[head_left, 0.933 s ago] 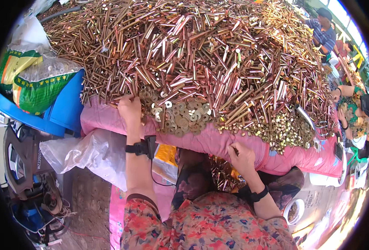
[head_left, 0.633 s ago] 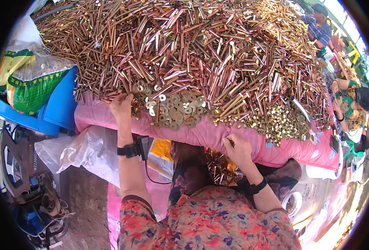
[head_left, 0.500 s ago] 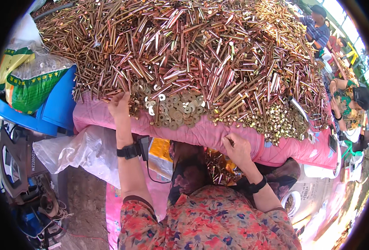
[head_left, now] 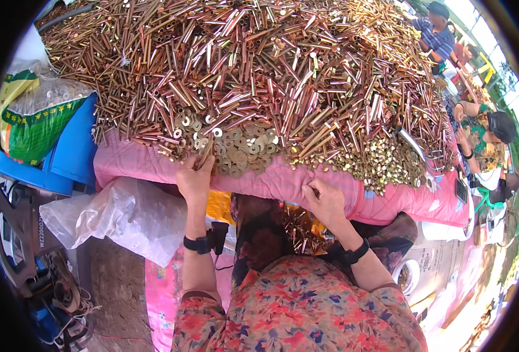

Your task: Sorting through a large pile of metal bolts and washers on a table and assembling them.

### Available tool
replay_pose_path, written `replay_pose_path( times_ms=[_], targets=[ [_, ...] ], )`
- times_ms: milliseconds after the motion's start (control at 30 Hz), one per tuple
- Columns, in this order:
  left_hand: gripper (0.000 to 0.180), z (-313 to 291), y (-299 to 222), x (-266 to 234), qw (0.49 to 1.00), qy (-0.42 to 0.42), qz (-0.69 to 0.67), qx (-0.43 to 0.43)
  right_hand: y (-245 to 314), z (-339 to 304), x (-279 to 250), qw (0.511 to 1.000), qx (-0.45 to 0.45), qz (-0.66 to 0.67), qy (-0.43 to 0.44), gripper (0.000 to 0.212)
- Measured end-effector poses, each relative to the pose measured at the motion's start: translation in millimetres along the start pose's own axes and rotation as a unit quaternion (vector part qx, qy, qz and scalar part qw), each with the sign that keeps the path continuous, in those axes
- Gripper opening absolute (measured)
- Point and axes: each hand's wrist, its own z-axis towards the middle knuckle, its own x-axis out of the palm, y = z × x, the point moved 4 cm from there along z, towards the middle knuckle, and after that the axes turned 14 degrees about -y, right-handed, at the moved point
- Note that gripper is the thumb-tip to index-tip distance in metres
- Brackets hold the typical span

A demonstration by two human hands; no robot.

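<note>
My left hand (head_left: 194, 179) is closed around a short brass-coloured metal tube (head_left: 205, 154), just in front of the washers at the padded edge. Right of it my right hand (head_left: 327, 202) hovers over the pink quilted cover (head_left: 259, 182), fingertips pinched together; what they hold, if anything, is too small to name. A pile of flat round washers (head_left: 249, 149) lies between the hands on the far side. Small gold-coloured nuts (head_left: 382, 161) are heaped beyond my right hand. Behind them spreads a large mound of copper-coloured metal tubes (head_left: 236, 70).
A green-and-white sack (head_left: 39, 129) with washers sits in a blue bin (head_left: 75, 146) at left. Clear plastic sheeting (head_left: 119, 217) hangs below the table edge. More metal pieces (head_left: 306, 232) lie between my knees. A curved metal handle (head_left: 412, 144) and other people (head_left: 485, 132) are at right.
My left hand has moved right and nearer to me, from the tube mound's edge, and now shows a tube in its fingers. My right hand stays pinched, nearly in place.
</note>
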Motion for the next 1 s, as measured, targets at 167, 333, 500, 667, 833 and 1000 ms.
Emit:
replay_pose_path(
  times_ms=[167, 333, 500, 667, 833, 1000],
  targets=[
    [0.026, -1.4, -2.3, 10.9, 0.995, -0.016, 0.095, 0.025, 28.1, 10.1, 11.5, 0.998, -0.019, 0.054, -0.006, 0.015],
    [0.026, 1.8, -10.5, 26.4, 0.996, -0.021, 0.032, 0.078, 69.8, 35.9, 59.4, 0.985, -0.087, 0.146, -0.001, 0.013],
    [0.025, 7.4, 11.4, 24.6, 0.993, -0.036, -0.114, 0.020, 99.3, 53.1, 97.6, 0.987, -0.142, 0.079, -0.005, 0.014],
    [0.022, 5.1, 16.2, 23.3, 0.964, 0.000, -0.254, -0.085, 94.3, 56.5, 97.6, 0.991, -0.095, 0.092, 0.025, 0.016],
    [0.020, -14.5, -4.6, 25.6, 0.918, 0.036, -0.353, -0.175, 84.5, 57.6, 89.6, 0.994, -0.062, 0.087, 0.007, 0.015],
    [0.017, -23.5, -9.6, 33.3, 0.898, 0.054, -0.363, -0.242, 90.6, 60.5, 96.3, 0.991, -0.127, 0.043, 0.000, 0.011]
  ],
)
